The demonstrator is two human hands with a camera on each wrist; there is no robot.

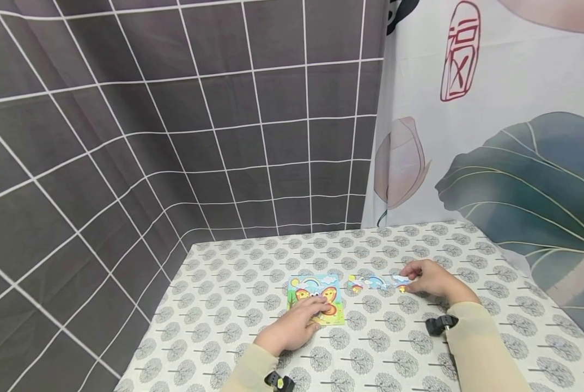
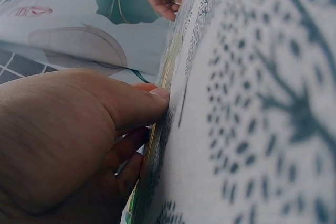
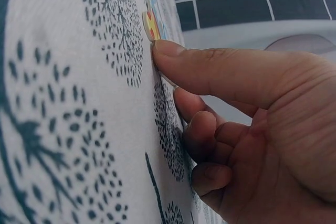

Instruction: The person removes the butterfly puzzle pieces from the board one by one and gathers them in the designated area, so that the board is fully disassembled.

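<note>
On the patterned cloth lies a square butterfly picture [image 1: 336, 314], printed with a rainbow and a sun. My left hand [image 1: 294, 325] rests over its lower left part, fingers extended across the butterfly and hiding some of it. In the left wrist view the thumb lies along the picture's thin edge [image 2: 167, 72]. To the right, jigsaw pieces form a short row, with a sun piece [image 1: 354, 282] at the left and a rainbow piece [image 1: 376, 282] in the middle. My right hand [image 1: 430, 279] pinches the cloud piece [image 1: 399, 280] at the row's right end between thumb and fingers.
A tree-patterned cloth [image 1: 360, 359] covers the table. Behind it hangs a dark gridded curtain [image 1: 282, 196], and a white curtain [image 1: 517, 71] with lotus prints hangs along the right. Each wrist carries a small black camera, such as the right one [image 1: 435, 325].
</note>
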